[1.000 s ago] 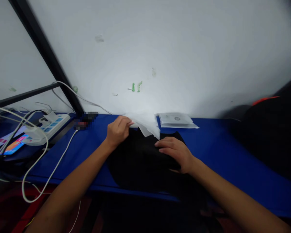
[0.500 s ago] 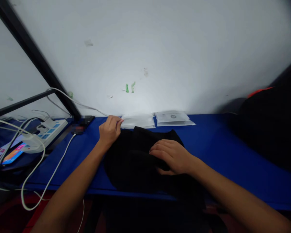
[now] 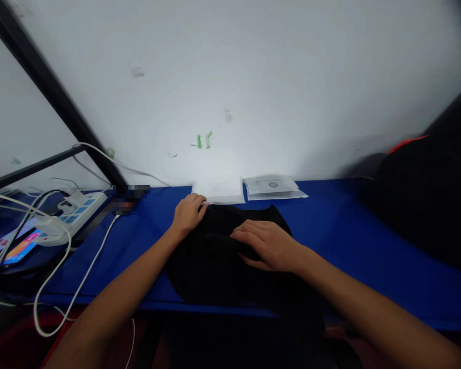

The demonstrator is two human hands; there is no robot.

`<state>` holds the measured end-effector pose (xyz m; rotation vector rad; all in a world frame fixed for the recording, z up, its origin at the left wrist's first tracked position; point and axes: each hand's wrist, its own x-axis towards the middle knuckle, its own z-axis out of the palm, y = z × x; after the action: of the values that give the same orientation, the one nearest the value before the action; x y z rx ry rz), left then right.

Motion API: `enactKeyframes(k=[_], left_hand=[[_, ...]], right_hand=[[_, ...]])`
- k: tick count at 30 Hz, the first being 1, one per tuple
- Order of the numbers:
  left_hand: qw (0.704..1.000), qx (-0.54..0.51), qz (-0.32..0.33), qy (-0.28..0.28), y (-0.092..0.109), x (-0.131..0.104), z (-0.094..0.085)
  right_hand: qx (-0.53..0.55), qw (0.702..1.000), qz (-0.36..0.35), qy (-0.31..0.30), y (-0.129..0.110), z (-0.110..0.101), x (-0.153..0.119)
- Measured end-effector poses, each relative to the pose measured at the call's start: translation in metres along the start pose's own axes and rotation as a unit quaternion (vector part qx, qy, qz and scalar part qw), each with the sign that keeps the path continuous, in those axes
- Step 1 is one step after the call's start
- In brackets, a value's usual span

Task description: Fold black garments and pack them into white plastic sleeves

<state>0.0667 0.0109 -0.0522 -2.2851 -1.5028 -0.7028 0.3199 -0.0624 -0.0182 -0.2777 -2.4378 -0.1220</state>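
Soft black cloth [image 3: 215,271] lies bunched over the front part of the blue table, its near side drooping past the edge. Whether it is a garment or a bag I cannot tell. At its far left edge, my left hand [image 3: 190,213] is closed with thumb and fingers pinching the cloth. My right hand [image 3: 271,245] bends over a raised fold on the right side, fingers on top and thumb below, gripping it. Just beyond the left fingertips lies a white packet [image 3: 221,192]. A second packet with a round dark mark [image 3: 274,187] is to its right.
The blue table [image 3: 330,225] runs along a white wall. At left are a power strip [image 3: 84,210], white cables [image 3: 106,241], a lit phone [image 3: 23,248] and a black frame [image 3: 57,82]. A large dark item [image 3: 418,205] with an orange edge stands at right.
My left hand has moved right and a little toward me, from beside the white packet onto the cloth's far edge. The raised fold between the hands now lies lower. My right hand has barely shifted.
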Motion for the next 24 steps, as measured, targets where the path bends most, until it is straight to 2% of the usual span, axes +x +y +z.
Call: enactKeyframes(k=[3, 5, 6, 8, 10, 13, 16, 19, 24], left_hand=[[0.998, -0.049, 0.005, 0.046, 0.003, 0.001, -0.008], [0.986, -0.153, 0.01, 0.068, 0.01, -0.001, -0.02], [0.972, -0.226, 0.021, 0.059, 0.015, -0.002, -0.027], [0.924, -0.378, 0.057, -0.011, 0.028, -0.007, -0.042], [0.879, -0.458, 0.097, -0.096, 0.042, -0.013, -0.053], [0.854, -0.467, 0.109, -0.203, 0.057, -0.021, -0.057], [0.839, -0.467, 0.1, -0.262, 0.059, -0.023, -0.052], [0.832, -0.484, 0.081, -0.258, 0.052, -0.02, -0.049], [0.84, -0.487, 0.044, -0.236, 0.043, -0.016, -0.051]], right_hand=[[-0.017, 1.0, 0.0, 0.018, 0.003, -0.001, -0.002], [-0.048, 0.998, -0.005, 0.038, 0.004, -0.005, -0.002], [-0.068, 0.997, -0.008, 0.045, 0.004, -0.006, -0.002], [-0.1, 0.994, -0.015, 0.033, 0.004, -0.008, 0.0], [-0.093, 0.995, -0.023, 0.0, 0.003, -0.006, 0.002], [-0.03, 0.998, -0.035, -0.039, 0.002, 0.002, 0.003], [0.008, 0.999, -0.024, -0.045, 0.003, 0.008, 0.001], [0.005, 0.999, 0.016, -0.041, 0.006, 0.007, -0.002], [0.017, 0.996, 0.075, -0.045, 0.011, 0.001, -0.004]])
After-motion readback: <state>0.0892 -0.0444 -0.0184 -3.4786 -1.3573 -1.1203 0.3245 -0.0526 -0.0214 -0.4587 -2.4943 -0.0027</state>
